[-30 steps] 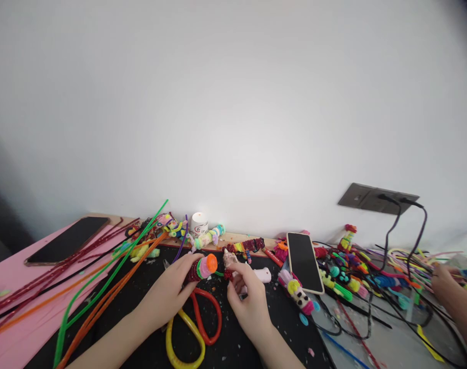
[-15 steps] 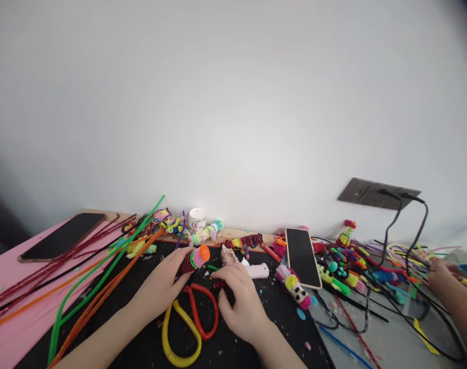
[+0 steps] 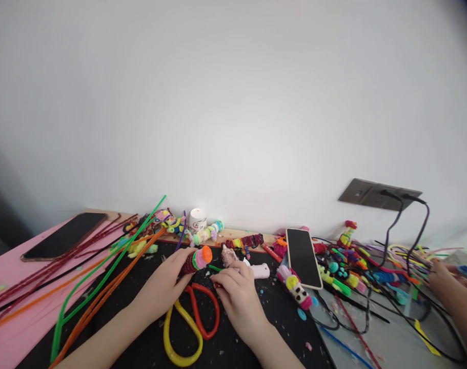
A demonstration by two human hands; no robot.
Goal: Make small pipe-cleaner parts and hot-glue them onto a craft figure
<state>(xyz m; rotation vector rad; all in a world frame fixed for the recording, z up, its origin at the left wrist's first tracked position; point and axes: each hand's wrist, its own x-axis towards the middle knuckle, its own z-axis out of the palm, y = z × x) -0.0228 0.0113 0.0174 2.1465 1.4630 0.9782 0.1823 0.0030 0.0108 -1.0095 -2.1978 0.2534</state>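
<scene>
My left hand (image 3: pixel 173 275) is wrapped round a pipe-cleaner figure (image 3: pixel 198 259), dark red at the lower end with green, pink and orange coils on top. To its right, my right hand (image 3: pixel 238 293) has its fingers curled together over the black mat, with a bit of dark red at the fingertips that is too small to name. Between my hands lie scissors (image 3: pixel 183 333) with one yellow and one red handle loop; their blades are hidden. Just beyond my right hand are a pale glue gun (image 3: pixel 259 270) and a short green strip (image 3: pixel 215 267).
A white cup (image 3: pixel 197 219) and several pipe-cleaner figures line the wall. Long green and orange pipe cleaners (image 3: pixel 102 287) lie at left, near a dark phone (image 3: pixel 66 237). Another phone (image 3: pixel 304 258) lies right of centre. Cables run from a wall socket (image 3: pixel 379 193); another person's hand (image 3: pixel 448 287) is at far right.
The fingers of my right hand have drawn closer together and shifted slightly. My left hand still grips the figure, almost unmoved.
</scene>
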